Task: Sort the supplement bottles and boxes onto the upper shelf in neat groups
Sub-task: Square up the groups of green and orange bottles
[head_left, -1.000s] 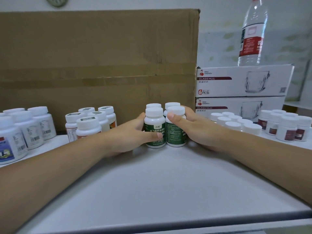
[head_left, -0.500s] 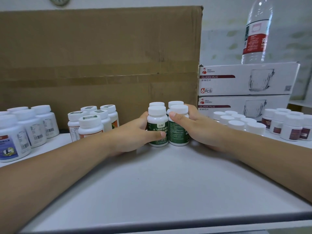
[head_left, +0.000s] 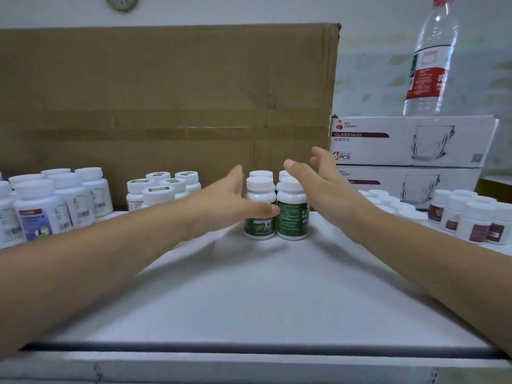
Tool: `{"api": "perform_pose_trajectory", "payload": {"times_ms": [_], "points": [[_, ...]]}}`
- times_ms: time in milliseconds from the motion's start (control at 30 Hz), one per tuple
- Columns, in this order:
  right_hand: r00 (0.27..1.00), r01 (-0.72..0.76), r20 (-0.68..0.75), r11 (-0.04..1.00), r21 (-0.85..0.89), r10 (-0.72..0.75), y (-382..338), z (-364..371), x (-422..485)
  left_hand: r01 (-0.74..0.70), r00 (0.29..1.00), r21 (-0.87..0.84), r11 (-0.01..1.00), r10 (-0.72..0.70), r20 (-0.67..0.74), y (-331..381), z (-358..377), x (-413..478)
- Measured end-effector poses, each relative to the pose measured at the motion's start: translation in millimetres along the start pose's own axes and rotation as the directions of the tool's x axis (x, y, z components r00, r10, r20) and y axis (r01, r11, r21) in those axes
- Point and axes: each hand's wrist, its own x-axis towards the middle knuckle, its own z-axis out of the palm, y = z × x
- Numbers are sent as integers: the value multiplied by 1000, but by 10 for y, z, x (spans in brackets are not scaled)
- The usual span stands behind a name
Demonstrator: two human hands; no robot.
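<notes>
Both grips had let go since a second earlier: the left grip was released, fingers straight, in front of the four green-label bottles, the right grip released beside their caps. Those bottles stood clustered on the shelf, before a cardboard box.

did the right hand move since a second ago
Yes. The right hand has opened, letting go of the green bottles, and its fingers have risen toward the upper glass mug box.
</notes>
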Motion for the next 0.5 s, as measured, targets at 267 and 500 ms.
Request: {"api": "perform_pose_trajectory", "payload": {"times_ms": [267,500], "points": [[983,180,-7,976,-120,-182,-621,-12,-134,24,994,398,917,19,-105,479,-663,-632],[977,117,169,988,101,-133,-886,782,-79,53,984,273,961,-3,-180,-192,-1235,-939]]}}
